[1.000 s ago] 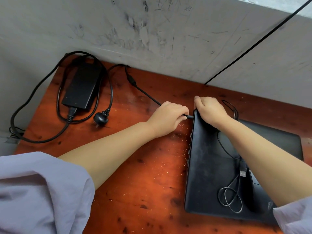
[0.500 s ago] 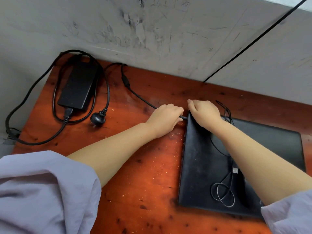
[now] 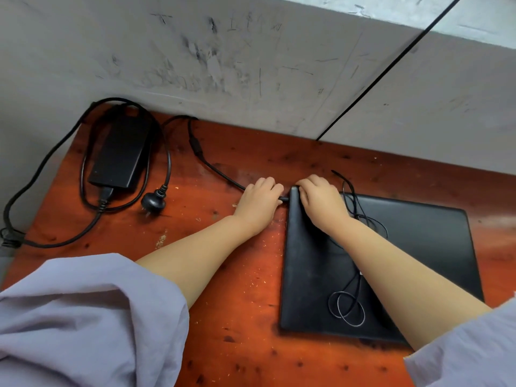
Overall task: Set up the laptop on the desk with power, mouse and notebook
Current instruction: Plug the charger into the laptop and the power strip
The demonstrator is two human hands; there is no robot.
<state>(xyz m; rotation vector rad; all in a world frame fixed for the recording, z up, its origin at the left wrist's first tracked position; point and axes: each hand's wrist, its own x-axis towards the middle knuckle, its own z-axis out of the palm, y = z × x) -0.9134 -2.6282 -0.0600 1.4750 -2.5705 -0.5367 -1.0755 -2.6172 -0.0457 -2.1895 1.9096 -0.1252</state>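
Both bare forearms reach forward from rolled lilac sleeves, converging toward twelve o'clock. The left hand (image 3: 258, 202) lies knuckles up, fingers curled closed and pinching something thin that points to three o'clock. The right hand (image 3: 321, 203), just beside it at three o'clock, presses palm down, fingers bent over an edge.

Grey wall (image 3: 251, 65) behind, heavily scuffed: dark smudges, scratch marks, faint scribbles across the middle. Thin black line (image 3: 391, 65) runs diagonally down the wall from top right, ending at the back edge of the wood surface. Pale ledge (image 3: 363, 7) along the wall's top. Lilac sleeves (image 3: 83, 317) fill both lower corners, bunched above the elbows.
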